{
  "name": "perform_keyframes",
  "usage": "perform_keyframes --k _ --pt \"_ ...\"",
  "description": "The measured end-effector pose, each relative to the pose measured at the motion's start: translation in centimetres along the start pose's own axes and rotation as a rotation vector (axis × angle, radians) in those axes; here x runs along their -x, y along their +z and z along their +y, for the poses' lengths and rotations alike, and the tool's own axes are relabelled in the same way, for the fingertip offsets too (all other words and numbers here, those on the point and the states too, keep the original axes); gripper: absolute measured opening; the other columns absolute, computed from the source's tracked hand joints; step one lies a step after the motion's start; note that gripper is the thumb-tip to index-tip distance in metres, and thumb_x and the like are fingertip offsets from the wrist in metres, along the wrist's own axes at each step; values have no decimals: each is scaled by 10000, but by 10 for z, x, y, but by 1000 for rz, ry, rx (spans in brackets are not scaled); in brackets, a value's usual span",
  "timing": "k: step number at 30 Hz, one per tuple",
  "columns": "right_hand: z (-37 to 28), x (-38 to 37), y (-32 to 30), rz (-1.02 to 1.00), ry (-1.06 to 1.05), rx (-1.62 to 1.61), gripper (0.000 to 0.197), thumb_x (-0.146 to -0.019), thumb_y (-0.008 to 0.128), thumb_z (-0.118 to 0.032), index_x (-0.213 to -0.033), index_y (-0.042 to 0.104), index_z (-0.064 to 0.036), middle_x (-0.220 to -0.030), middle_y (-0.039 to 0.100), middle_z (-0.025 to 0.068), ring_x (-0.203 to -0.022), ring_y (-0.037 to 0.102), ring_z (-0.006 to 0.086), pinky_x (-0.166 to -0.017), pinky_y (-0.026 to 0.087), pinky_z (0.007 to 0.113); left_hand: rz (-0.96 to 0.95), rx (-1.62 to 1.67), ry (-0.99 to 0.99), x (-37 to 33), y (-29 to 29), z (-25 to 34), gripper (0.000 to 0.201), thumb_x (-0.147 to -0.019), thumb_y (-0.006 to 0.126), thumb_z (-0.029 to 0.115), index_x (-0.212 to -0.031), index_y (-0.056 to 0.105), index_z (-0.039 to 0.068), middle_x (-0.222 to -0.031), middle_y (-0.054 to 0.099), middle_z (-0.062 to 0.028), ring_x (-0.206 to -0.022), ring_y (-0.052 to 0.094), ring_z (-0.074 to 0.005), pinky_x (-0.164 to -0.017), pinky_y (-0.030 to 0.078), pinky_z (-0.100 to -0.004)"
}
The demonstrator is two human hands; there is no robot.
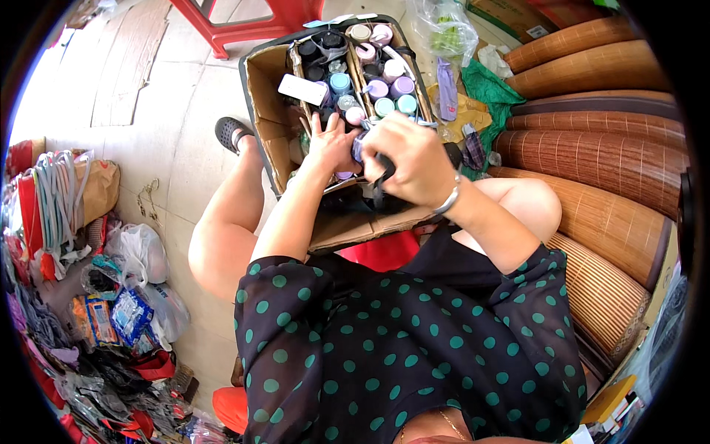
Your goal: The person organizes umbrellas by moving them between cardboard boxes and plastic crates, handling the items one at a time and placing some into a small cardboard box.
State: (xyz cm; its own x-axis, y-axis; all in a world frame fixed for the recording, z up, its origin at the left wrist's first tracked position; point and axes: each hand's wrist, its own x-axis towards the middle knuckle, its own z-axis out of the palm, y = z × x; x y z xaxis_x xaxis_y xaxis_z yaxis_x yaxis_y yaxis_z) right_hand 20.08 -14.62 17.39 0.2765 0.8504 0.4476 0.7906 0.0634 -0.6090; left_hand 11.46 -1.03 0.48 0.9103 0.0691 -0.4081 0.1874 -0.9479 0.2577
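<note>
A purple item (358, 149), mostly hidden, sits between the hands inside a cardboard-lined box (268, 95); the right hand (411, 158) is closed around a black strap (383, 182) next to it, while the left hand (334, 143) has its fingers spread, though whether it grips anything I cannot tell. Beside them stand bottles (402, 86) with pastel and black lids, a white card (302, 89) on top; farther out are a red stool (285, 16), brown mats (592, 152) at right and plastic bags (142, 253) at left.
</note>
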Motion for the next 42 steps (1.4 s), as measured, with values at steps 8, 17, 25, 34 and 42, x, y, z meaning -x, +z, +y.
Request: perform_keyframes --k 8,17,25,34,42 --pt "26 -14 -17 125 318 -51 158 -712 662 -63 -795 528 -57 -714 578 106 -668 586 305 -614 469 365 461 23 -133 44 -6 33 442 -701 703 311 -1073 627 84 -1118 570 -85 -1166 446 -247 -1059 252 -500" --pt "21 -34 -15 102 196 67 193 -649 639 -22 -790 526 -89 -697 586 84 -670 595 300 -596 468 380 442 213 -88 52 25 72 420 -776 574 215 -1155 568 34 -974 598 -100 -994 529 -260 -952 351 -441" --pt "28 -5 23 -265 190 108 140 -754 630 -75 -873 557 -85 -774 589 91 -764 591 301 -680 471 388 391 206 -140 65 35 78 421 -793 568 208 -1159 540 1 -1171 566 -172 -1133 488 -326 -1018 305 -485" --pt "57 5 72 -681 500 293 248 -741 668 -266 -920 568 -126 -970 590 40 -940 592 286 -830 408 468 507 235 -94 72 50 75 338 -766 571 175 -1058 613 11 -1170 567 -194 -1201 451 -348 -1088 228 -510" --pt "75 -13 119 -546 454 486 463 -861 532 -453 -1110 539 -63 -1145 563 128 -1096 492 283 -930 371 426 755 562 -224 104 20 74 337 -689 553 -9 -1008 625 73 -1236 518 -163 -1222 416 -361 -1038 291 -488"
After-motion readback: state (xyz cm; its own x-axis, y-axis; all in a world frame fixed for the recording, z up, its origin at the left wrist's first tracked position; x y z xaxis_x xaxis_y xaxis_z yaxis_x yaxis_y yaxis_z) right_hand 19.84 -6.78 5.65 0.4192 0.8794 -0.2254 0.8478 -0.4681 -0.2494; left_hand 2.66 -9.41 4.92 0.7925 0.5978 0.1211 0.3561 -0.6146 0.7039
